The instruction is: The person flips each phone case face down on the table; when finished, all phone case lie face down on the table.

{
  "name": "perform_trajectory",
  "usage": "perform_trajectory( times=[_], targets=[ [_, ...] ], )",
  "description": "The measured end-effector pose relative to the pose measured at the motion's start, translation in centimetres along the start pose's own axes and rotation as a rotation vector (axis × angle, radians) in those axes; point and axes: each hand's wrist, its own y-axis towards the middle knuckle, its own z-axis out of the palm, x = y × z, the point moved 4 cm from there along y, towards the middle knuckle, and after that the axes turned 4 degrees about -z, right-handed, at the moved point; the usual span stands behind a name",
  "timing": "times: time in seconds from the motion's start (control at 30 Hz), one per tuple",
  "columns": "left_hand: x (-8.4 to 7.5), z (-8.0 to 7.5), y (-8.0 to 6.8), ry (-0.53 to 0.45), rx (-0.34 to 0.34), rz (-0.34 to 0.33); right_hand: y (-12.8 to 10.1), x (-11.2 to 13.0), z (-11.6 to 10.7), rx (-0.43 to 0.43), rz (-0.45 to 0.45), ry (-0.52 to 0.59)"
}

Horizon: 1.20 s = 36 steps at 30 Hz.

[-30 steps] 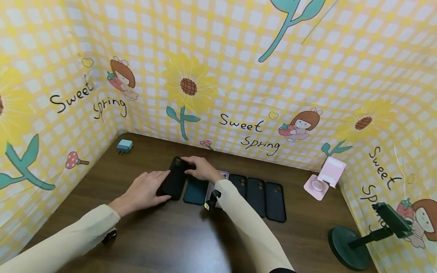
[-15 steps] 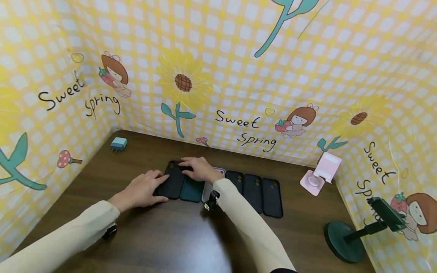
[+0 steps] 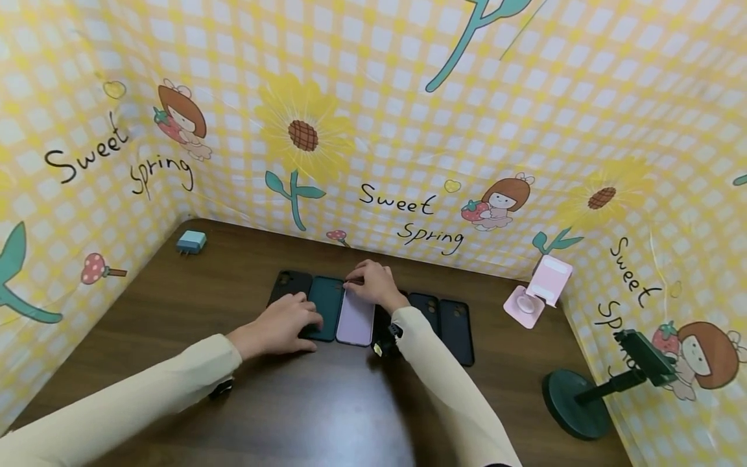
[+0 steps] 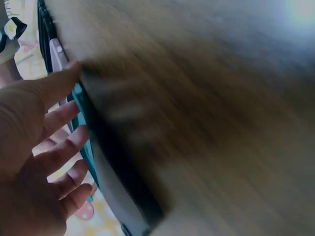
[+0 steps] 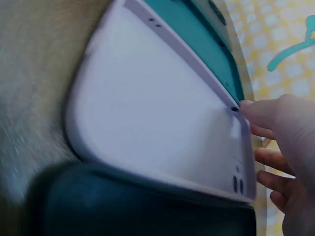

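Phone cases lie in a side-by-side row on the brown table. My left hand (image 3: 286,322) is at the near end of the teal case (image 3: 327,299), its fingers loosely bent and overlapping the teal and leftmost black case (image 3: 290,283). In the left wrist view the left hand's fingers (image 4: 69,147) are spread along the cases' edge. My right hand (image 3: 373,283) is at the far end of the lilac case (image 3: 355,319), whose hollow side faces up. Its thumb (image 5: 263,114) meets the case's far corner in the right wrist view, with the other fingers beyond the rim.
Further black cases (image 3: 456,331) continue the row rightward, one partly hidden by my right wrist. A pink folding phone stand (image 3: 539,288) and a dark green stand (image 3: 574,402) are at the right. A light blue charger plug (image 3: 192,242) sits at the back left, before the patterned cloth (image 3: 397,130).
The leftmost black case, tilted up a second ago, was lowered flat beside the teal one. Both hands then moved right, the right hand reaching the lilac case. The head view shifted slightly.
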Motion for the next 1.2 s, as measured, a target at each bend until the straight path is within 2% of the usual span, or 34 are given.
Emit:
perform_trajectory(
  times=[0.17,0.23,0.33,0.43,0.57,0.77,0.87,0.93,1.0,1.03,1.1,1.2],
  targets=[
    [-0.6,0.7,1.1,-0.077,0.078,0.032,0.4,0.7,0.4,-0.032,0.012,-0.014],
    [-0.6,0.9,1.1,-0.116,0.108,0.032,0.6,0.9,0.5,-0.034,0.027,0.008],
    [-0.7,1.0,0.8,-0.155,0.117,0.015,1.0,1.2,0.5,-0.03,0.042,0.062],
    [-0.8,0.8,0.6,-0.183,0.086,-0.012,1.2,1.3,0.3,-0.036,0.045,0.129],
    [-0.9,0.3,0.3,-0.266,0.009,-0.018,1.2,1.0,-0.1,-0.061,0.026,0.249],
    [-0.6,0.3,-0.1,-0.464,-0.06,-0.026,0.8,1.1,-0.3,-0.022,-0.104,0.534],
    [-0.3,0.5,-0.3,-0.558,-0.07,-0.049,0.6,1.2,-0.1,0.013,-0.153,0.577],
    [-0.1,0.6,-0.5,-0.58,-0.076,-0.074,0.6,1.2,0.1,0.022,-0.167,0.58],
    [0.0,0.5,-0.5,-0.58,-0.092,-0.116,0.6,1.1,0.2,0.02,-0.16,0.575],
    [0.0,0.4,-0.6,-0.55,-0.104,-0.139,0.7,1.1,0.3,0.019,-0.159,0.573],
    [0.0,0.0,-0.7,-0.43,-0.139,-0.146,0.8,1.1,0.3,0.019,-0.152,0.552],
    [-0.1,-0.6,-0.8,-0.199,-0.212,-0.111,0.8,1.4,0.3,0.032,-0.149,0.508]
  ],
)
